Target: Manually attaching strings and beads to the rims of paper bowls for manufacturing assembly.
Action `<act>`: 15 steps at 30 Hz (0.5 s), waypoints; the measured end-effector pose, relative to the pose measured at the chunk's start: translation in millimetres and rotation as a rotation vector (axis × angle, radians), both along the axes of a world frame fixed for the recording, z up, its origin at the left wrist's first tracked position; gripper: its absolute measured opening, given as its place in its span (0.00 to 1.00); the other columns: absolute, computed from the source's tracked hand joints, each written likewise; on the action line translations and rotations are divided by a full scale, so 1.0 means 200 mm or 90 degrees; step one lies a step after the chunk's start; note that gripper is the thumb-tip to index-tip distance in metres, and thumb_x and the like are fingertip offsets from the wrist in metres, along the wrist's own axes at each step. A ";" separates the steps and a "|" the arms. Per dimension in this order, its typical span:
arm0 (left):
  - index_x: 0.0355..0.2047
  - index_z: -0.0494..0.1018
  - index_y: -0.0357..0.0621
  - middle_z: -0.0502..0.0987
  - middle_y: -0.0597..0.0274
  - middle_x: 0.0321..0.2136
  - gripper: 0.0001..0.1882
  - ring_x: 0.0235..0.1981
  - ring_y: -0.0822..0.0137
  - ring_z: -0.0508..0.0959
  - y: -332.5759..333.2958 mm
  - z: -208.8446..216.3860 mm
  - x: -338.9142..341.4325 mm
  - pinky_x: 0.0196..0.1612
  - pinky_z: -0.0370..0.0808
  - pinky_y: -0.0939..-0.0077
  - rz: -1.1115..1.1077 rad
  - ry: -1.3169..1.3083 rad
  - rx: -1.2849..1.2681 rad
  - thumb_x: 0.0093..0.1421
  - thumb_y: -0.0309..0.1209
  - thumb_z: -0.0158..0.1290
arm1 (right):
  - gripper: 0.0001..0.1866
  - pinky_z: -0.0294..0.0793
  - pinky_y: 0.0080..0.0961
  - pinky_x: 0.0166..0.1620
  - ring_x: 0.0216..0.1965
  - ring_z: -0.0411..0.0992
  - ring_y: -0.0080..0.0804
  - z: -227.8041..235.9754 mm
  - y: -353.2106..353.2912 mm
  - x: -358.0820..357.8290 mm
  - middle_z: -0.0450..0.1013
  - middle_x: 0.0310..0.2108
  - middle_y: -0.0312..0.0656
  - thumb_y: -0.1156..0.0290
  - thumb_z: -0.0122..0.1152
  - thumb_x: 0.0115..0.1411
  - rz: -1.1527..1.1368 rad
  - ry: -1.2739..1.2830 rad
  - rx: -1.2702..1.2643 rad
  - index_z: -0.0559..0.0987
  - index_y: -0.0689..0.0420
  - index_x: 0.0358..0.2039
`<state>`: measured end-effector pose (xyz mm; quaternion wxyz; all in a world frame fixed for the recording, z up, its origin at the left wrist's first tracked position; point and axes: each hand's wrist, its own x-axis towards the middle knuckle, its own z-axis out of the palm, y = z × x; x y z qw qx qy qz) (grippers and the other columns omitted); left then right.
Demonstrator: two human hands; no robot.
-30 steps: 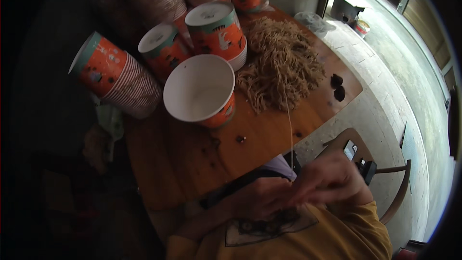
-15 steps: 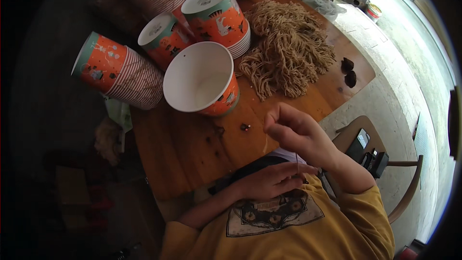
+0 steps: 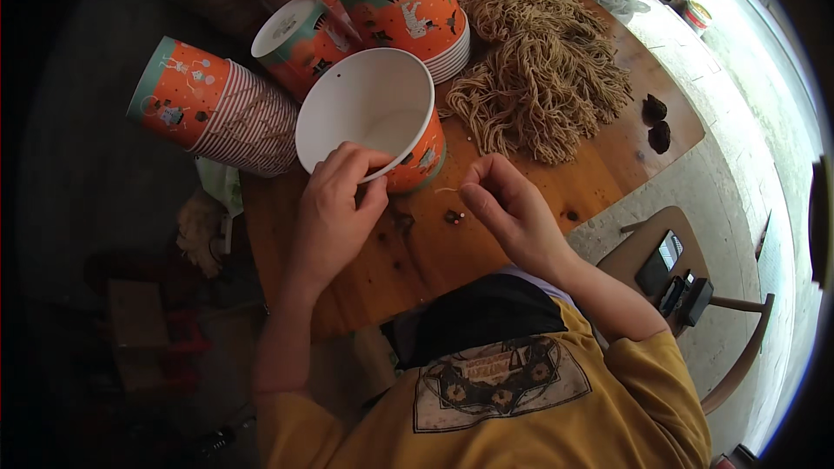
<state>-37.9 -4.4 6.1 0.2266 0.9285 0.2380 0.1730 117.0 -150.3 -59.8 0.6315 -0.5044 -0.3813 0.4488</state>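
Observation:
A white-lined orange paper tub stands tilted toward me on the wooden table, with a small hole near its far rim. My left hand holds its near rim, fingers over the edge and thumb on the outside. Just right of the tub, my right hand is closed in a pinch on a thin tan string, whose loose end points toward the tub. Behind that hand lies a large heap of tan strings. Some tiny pale and dark bits rest on the table between my hands.
Stacked paper tubs stand upside down at the back, and another stack lies tilted at the left. Two dark lumps sit near the table's right edge. A chair at the right bears a phone and a black case.
My left hand has risen from my lap to the tub's near rim. The right hand has shifted slightly, and its string now points toward the tub instead of hanging down.

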 end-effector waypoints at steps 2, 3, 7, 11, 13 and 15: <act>0.36 0.71 0.38 0.73 0.55 0.32 0.08 0.36 0.55 0.74 0.00 0.00 0.03 0.39 0.71 0.66 0.003 -0.035 -0.041 0.54 0.21 0.52 | 0.07 0.64 0.13 0.31 0.28 0.64 0.12 0.02 0.03 -0.01 0.67 0.26 0.28 0.69 0.55 0.64 -0.089 -0.172 0.004 0.69 0.58 0.34; 0.36 0.71 0.38 0.73 0.54 0.32 0.08 0.35 0.54 0.74 0.02 -0.01 0.04 0.38 0.72 0.66 -0.013 -0.034 -0.034 0.55 0.22 0.52 | 0.07 0.64 0.13 0.29 0.26 0.63 0.12 -0.03 0.05 -0.02 0.66 0.24 0.29 0.70 0.55 0.63 -0.101 -0.175 0.007 0.69 0.59 0.35; 0.36 0.71 0.37 0.74 0.53 0.32 0.07 0.33 0.54 0.76 0.02 -0.02 0.08 0.37 0.73 0.67 -0.006 -0.041 -0.087 0.56 0.22 0.52 | 0.07 0.63 0.15 0.27 0.24 0.62 0.13 -0.03 0.11 0.00 0.66 0.23 0.30 0.71 0.56 0.63 -0.132 -0.235 0.027 0.69 0.60 0.35; 0.41 0.71 0.36 0.76 0.55 0.34 0.11 0.33 0.69 0.78 0.01 0.08 0.13 0.35 0.75 0.75 0.037 -0.031 -0.201 0.58 0.23 0.52 | 0.07 0.67 0.13 0.28 0.26 0.68 0.15 -0.02 0.18 0.03 0.71 0.25 0.34 0.71 0.54 0.64 -0.183 -0.205 0.091 0.68 0.60 0.35; 0.45 0.70 0.35 0.77 0.58 0.35 0.13 0.34 0.75 0.76 0.05 0.07 0.12 0.35 0.75 0.78 0.022 -0.047 -0.206 0.59 0.23 0.52 | 0.06 0.71 0.14 0.30 0.29 0.71 0.16 -0.04 0.22 0.02 0.73 0.28 0.35 0.73 0.52 0.64 -0.180 -0.151 0.106 0.67 0.61 0.36; 0.47 0.70 0.35 0.77 0.61 0.36 0.15 0.33 0.75 0.76 0.06 0.08 0.12 0.37 0.76 0.79 0.018 -0.083 -0.293 0.59 0.22 0.51 | 0.05 0.72 0.14 0.31 0.29 0.71 0.16 -0.04 0.26 0.00 0.73 0.28 0.35 0.75 0.52 0.63 -0.195 -0.175 0.130 0.67 0.61 0.36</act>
